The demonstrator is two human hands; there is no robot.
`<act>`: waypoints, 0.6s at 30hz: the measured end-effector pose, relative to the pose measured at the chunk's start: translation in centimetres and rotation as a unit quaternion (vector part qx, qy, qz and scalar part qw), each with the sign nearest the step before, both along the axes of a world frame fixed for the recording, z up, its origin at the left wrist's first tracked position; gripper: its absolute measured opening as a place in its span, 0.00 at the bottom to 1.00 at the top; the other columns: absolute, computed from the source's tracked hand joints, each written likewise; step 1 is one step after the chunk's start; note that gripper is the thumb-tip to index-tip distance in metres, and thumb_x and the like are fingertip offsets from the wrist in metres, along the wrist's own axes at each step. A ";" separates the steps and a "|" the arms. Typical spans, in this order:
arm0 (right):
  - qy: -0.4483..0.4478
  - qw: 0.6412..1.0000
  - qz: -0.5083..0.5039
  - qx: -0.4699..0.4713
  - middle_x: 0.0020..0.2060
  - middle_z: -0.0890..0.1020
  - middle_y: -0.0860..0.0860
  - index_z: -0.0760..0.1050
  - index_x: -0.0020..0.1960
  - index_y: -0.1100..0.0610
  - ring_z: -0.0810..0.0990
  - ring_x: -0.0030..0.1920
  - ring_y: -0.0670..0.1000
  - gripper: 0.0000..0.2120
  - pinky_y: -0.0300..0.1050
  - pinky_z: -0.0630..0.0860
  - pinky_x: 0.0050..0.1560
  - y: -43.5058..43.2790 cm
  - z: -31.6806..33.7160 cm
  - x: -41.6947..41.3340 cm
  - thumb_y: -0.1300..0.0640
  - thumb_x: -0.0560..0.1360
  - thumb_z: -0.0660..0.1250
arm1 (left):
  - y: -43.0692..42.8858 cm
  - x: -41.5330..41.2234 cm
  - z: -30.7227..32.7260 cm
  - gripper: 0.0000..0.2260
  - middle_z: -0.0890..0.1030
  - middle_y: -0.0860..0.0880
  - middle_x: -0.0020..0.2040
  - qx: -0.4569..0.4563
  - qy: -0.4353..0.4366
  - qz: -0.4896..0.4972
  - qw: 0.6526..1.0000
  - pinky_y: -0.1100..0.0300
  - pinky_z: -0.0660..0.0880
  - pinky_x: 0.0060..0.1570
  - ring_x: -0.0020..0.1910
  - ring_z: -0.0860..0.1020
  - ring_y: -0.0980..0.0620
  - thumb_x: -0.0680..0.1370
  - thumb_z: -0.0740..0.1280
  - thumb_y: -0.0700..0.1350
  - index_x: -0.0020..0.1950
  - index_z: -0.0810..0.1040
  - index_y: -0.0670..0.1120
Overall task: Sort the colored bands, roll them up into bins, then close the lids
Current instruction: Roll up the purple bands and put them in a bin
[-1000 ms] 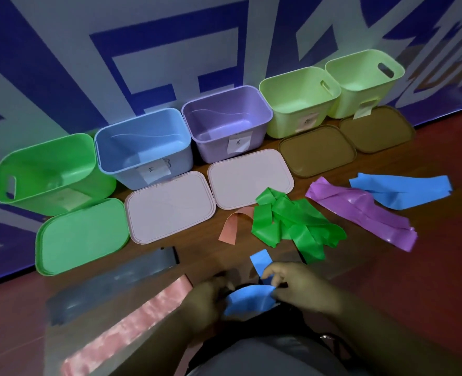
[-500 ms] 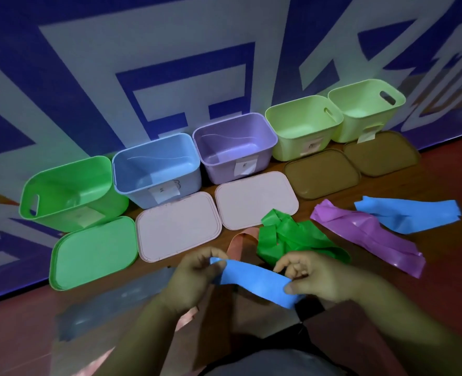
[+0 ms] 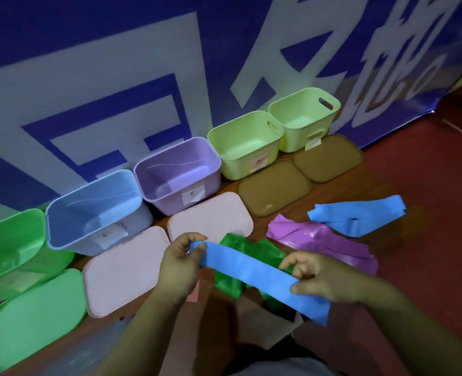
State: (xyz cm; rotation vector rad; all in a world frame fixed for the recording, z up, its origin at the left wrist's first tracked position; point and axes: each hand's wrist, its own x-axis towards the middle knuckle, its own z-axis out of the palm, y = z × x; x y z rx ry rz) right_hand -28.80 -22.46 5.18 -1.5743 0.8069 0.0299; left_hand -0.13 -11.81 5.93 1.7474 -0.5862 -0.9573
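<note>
A person's two hands hold a blue band taut above a wooden surface. The left hand pinches one end between thumb and fingers, and the right hand is clamped near the other end, thumb on top, with a short tail hanging past it. The stretched band crosses in front of a crumpled heap of green bands and hides its middle. A sliver of pink band shows just below the left hand. To the right lie a rumpled purple band and, just beyond it, a second blue band, both well apart from the hands. Five open bins stand in a row against a blue-and-white banner: a green bin, a blue bin, a purple bin and two pale green bins, several with paper labels on their fronts. Their lids lie flat in front of them: a green lid, two pink lids and two brown lids. The left hand overlaps the near edges of both pink lids. A red floor borders the wood on the right.
</note>
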 end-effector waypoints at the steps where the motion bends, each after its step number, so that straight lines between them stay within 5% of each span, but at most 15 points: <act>1: 0.011 1.000 -0.011 -0.014 0.30 0.72 0.45 0.75 0.56 0.52 0.68 0.32 0.45 0.14 0.38 0.64 0.34 -0.7 0.0 -1.0 0.61 0.73 0.73 | -1.0 -0.4 -0.3 0.05 0.82 0.44 0.48 0.004 -0.001 0.004 1.000 0.52 0.81 0.44 0.45 0.81 0.47 0.80 0.65 0.35 0.49 0.80 0.43; 5: 0.006 0.992 -0.126 -0.017 0.31 0.74 0.42 0.80 0.47 0.55 0.71 0.35 0.44 0.09 0.37 0.67 0.37 -3.2 -0.4 -5.3 0.65 0.71 0.74 | -5.2 -3.0 -1.5 0.05 0.82 0.49 0.48 0.013 -0.030 -0.036 0.999 0.48 0.79 0.48 0.46 0.79 0.48 0.79 0.66 0.35 0.48 0.80 0.44; 12: 0.018 0.939 -0.334 -0.085 0.33 0.80 0.52 0.81 0.43 0.57 0.76 0.36 0.45 0.08 0.38 0.72 0.39 -8.1 -1.0 -11.7 0.69 0.72 0.73 | -12.1 -8.9 -3.5 0.06 0.82 0.51 0.43 0.040 -0.084 -0.115 0.989 0.66 0.73 0.37 0.38 0.78 0.57 0.79 0.66 0.36 0.46 0.80 0.45; 18: 0.116 0.912 -0.338 -0.201 0.38 0.85 0.49 0.82 0.41 0.52 0.80 0.37 0.42 0.08 0.34 0.74 0.41 -13.1 -1.8 -17.0 0.65 0.71 0.74 | -18.3 -13.1 -4.6 0.07 0.82 0.53 0.42 0.048 -0.109 -0.197 0.973 0.73 0.72 0.41 0.38 0.79 0.65 0.77 0.67 0.34 0.44 0.80 0.46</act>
